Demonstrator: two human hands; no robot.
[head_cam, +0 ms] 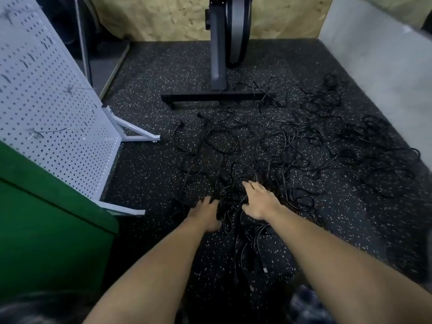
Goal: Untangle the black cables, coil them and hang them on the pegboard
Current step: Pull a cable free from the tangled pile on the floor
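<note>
A big tangle of black cables (287, 146) sprawls over the speckled rubber floor, from right in front of me to the far right. Both my bare arms reach down to its near end. My left hand (207, 215) lies on the heap's left edge, fingertips dipping among the cables and thumb spread apart; I see no cable gripped. My right hand (259, 199) rests flat on the cables with its fingers stretched forward. The white pegboard (46, 101) stands tilted on its frame at the left, with a few small hooks on it and no cable hanging there.
A green cabinet (46, 220) stands at the lower left in front of the pegboard. A grey exercise machine stand (218, 95) sits at the back centre, its base bar touching the cables. A chipboard wall closes the back; a pale wall (383, 73) runs along the right.
</note>
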